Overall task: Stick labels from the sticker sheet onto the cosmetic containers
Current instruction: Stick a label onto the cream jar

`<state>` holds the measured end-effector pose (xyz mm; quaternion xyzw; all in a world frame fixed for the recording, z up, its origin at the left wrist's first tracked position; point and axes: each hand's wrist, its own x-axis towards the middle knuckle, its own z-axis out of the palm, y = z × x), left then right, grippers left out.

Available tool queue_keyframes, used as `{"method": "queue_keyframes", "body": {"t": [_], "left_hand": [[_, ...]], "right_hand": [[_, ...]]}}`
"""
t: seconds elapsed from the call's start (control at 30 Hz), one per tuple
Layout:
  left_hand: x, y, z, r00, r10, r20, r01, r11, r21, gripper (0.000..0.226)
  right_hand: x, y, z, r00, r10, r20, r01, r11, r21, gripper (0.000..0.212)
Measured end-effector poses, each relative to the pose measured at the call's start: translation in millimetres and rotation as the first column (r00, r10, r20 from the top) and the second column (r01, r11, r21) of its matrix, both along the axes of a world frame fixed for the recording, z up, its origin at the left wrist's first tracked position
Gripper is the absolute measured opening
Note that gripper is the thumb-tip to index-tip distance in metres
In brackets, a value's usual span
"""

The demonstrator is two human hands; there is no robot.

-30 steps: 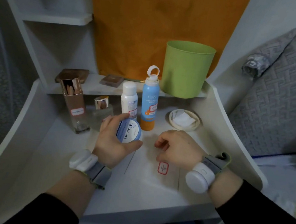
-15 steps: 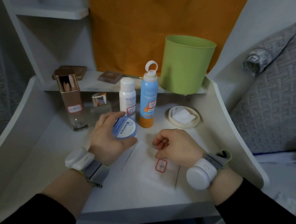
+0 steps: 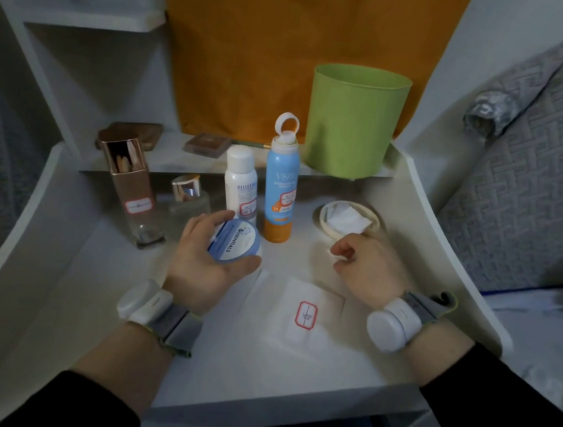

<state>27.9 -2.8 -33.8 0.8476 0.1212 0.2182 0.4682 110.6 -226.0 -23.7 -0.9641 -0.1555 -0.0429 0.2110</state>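
The left hand [image 3: 199,267] grips a round blue-lidded jar [image 3: 234,243], tilted, over the middle of the white surface [image 3: 258,366]. The sticker sheet [image 3: 279,330] lies flat near the front edge, between the wrists, with one red-bordered label [image 3: 307,315] on it. The right hand [image 3: 368,266] has its fingers curled; I cannot tell whether they pinch anything.
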Motion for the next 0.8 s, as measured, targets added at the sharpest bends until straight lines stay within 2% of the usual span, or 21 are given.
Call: {"method": "queue_keyframes", "body": {"t": [0.1,0.2,0.3,0.37,0.43,0.53,0.7,0.8], "left_hand": [[-2,0,1,0.999,-0.014,0.033,0.018,0.993,-0.117,0.069],[-4,-1,5,0.996,-0.041,0.08,0.061,0.961,-0.269,0.067],[-5,-1,5,0.993,-0.063,0.1,0.092,0.942,-0.323,0.061],[-5,-1,6,0.99,-0.071,0.118,0.106,0.94,-0.324,0.05],[-5,-1,6,0.987,-0.051,0.152,0.099,0.938,-0.331,0.038],[-2,1,3,0.978,-0.053,0.202,0.112,0.95,-0.293,0.033],[1,5,-1,0.98,-0.056,0.192,0.11,0.953,-0.283,0.036],[0,3,1,0.982,-0.047,0.182,0.098,0.953,-0.285,0.011]], "right_hand": [[-1,3,0,0.999,-0.006,-0.04,0.009,0.998,0.058,0.019],[-5,15,6,0.999,0.033,0.011,-0.035,0.96,0.278,0.017],[-15,38,17,0.985,0.127,0.12,-0.173,0.816,0.552,0.018],[-20,54,21,0.961,0.176,0.212,-0.272,0.728,0.63,0.02],[-23,69,21,0.93,0.213,0.3,-0.361,0.689,0.629,0.016],[-26,84,17,0.906,0.257,0.337,-0.422,0.616,0.665,0.013],[-27,89,8,0.854,0.291,0.431,-0.51,0.629,0.586,0.011],[-32,88,5,0.783,0.355,0.51,-0.6,0.646,0.471,0.01]]}}
